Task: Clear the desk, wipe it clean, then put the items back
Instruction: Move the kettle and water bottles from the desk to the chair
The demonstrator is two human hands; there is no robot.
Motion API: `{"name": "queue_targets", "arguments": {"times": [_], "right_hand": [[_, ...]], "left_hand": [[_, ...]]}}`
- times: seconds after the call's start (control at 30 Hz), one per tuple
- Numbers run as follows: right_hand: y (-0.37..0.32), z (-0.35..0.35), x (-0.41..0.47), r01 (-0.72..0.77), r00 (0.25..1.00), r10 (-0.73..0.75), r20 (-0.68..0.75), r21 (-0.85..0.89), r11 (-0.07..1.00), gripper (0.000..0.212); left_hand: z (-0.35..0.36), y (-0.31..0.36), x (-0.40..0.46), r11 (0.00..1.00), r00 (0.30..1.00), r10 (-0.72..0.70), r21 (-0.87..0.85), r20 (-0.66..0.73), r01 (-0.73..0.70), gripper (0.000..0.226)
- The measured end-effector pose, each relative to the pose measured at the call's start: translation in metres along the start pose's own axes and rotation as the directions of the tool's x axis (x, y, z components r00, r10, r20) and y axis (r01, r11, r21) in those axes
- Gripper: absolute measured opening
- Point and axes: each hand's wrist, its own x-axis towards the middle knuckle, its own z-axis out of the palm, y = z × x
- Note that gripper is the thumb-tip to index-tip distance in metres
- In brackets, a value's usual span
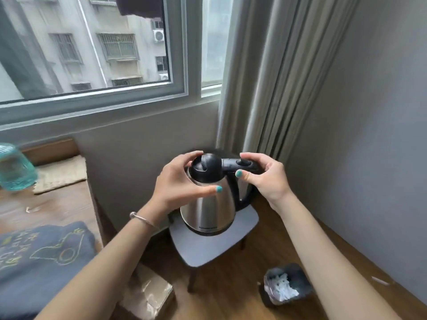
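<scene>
A stainless steel kettle [208, 211] with a black lid and black handle stands over a small grey square table [245, 229] in the room's corner. My left hand [178, 183] curls round the kettle's upper body, fingers by the lid and thumb on the steel. My right hand [265, 179] grips the top of the black handle, thumb under it. I cannot tell whether the kettle rests on the table or hangs just above it.
A grey bin [286, 285] with white tissue stands on the wood floor at the right. A dark blue cloth [41, 262] lies on the wooden platform at left, with a turquoise bottle [13, 169] beside a beige mat [62, 174]. A cardboard box [147, 294] sits below. Curtains [277, 77] hang behind.
</scene>
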Motion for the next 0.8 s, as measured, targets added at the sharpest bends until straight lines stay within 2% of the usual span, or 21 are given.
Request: {"name": "queue_targets", "arguments": {"times": [0.27,0.47,0.57,0.8], "right_hand": [[0.111,-0.009,0.099,-0.144,0.983,0.161,0.086,-0.176,0.974,0.041],[0.185,0.02,0.178,-0.175,0.933,0.267,0.241,-0.344,0.923,0.042],[0.22,0.038,0.208,-0.197,0.893,0.338,0.295,-0.42,0.886,0.041],[0.308,0.078,0.262,-0.256,0.827,0.449,0.34,-0.483,0.838,0.04]], "left_hand": [[0.081,-0.085,0.072,0.985,0.989,-0.141,0.103,0.03,0.138,0.092],[0.121,-0.165,0.11,0.944,0.963,-0.268,0.197,-0.003,0.264,0.087],[0.136,-0.197,0.123,0.907,0.936,-0.352,0.238,-0.028,0.348,0.087],[0.185,-0.284,0.14,0.83,0.849,-0.521,0.179,-0.091,0.529,0.086]]}}
